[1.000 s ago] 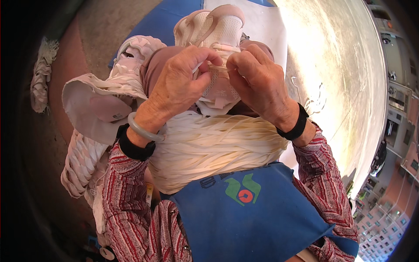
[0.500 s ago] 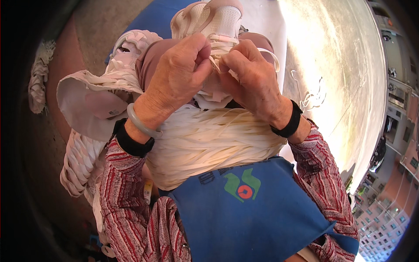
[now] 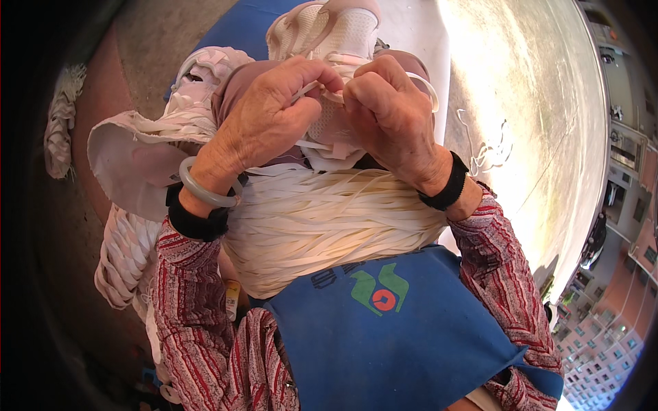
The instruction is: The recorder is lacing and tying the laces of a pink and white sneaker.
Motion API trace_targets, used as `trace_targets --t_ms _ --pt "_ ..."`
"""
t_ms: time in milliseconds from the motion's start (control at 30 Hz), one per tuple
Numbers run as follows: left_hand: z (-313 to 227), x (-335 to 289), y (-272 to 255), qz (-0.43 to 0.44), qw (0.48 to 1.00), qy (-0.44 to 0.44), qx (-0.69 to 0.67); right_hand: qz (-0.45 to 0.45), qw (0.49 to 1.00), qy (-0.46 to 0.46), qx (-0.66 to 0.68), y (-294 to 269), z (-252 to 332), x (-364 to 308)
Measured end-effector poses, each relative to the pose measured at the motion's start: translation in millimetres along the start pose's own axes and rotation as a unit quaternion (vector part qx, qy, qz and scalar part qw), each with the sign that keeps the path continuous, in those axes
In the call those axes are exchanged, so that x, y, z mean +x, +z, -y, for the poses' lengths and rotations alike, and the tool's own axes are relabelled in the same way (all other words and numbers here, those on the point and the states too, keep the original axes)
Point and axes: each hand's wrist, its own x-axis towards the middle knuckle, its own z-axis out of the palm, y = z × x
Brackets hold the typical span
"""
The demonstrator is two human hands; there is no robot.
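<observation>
Here, pinching a thin white shoelace (image 3: pixel 306 90) between thumb and finger of the left hand (image 3: pixel 267 116), with the right hand (image 3: pixel 396 120) curled in tight close beside, cannot tell around what. Holding both hands right over a pale pink and white shoe upper (image 3: pixel 322 129), just past a big bunch of flat white laces (image 3: pixel 336 219) and a blue apron (image 3: pixel 391 342).

Shoe upper (image 3: pixel 353 33) partly behind both hands (image 3: pixel 274 113) (image 3: pixel 391 116)
</observation>
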Motion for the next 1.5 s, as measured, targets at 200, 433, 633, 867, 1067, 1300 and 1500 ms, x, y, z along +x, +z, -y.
trace_targets --t_ms 200,433,633,867,1067,1300,1500 --pt "-11.2 1.6 -7.6 0.082 0.981 -0.129 -0.119 -0.015 0.999 0.025 0.016 -0.3 -1.1 -6.2" --pt "0.3 0.5 -9.6 0.081 0.985 -0.122 -0.086 0.01 0.999 0.045 0.014 -8.5 -4.0 -7.2" --pt "10.4 -13.3 -4.8 0.034 0.984 -0.144 -0.097 0.108 0.985 0.123 -0.059 -25.0 1.2 -24.0" --pt "2.5 -17.7 2.9 -0.024 0.978 -0.164 -0.128 0.142 0.97 0.105 -0.165 -15.0 8.9 -14.3" --pt "1.9 -15.5 7.5 -0.057 0.987 -0.136 -0.063 0.124 0.978 0.061 -0.158 -23.9 7.2 -9.6" --pt "-5.5 -10.9 32.5 -0.114 0.986 -0.052 0.107 0.27 0.948 -0.044 -0.163 -77.3 17.1 -40.1" --pt "-8.7 -15.1 34.7 -0.151 0.983 -0.103 0.008 0.28 0.957 0.024 -0.077 -85.8 -7.5 -50.8"
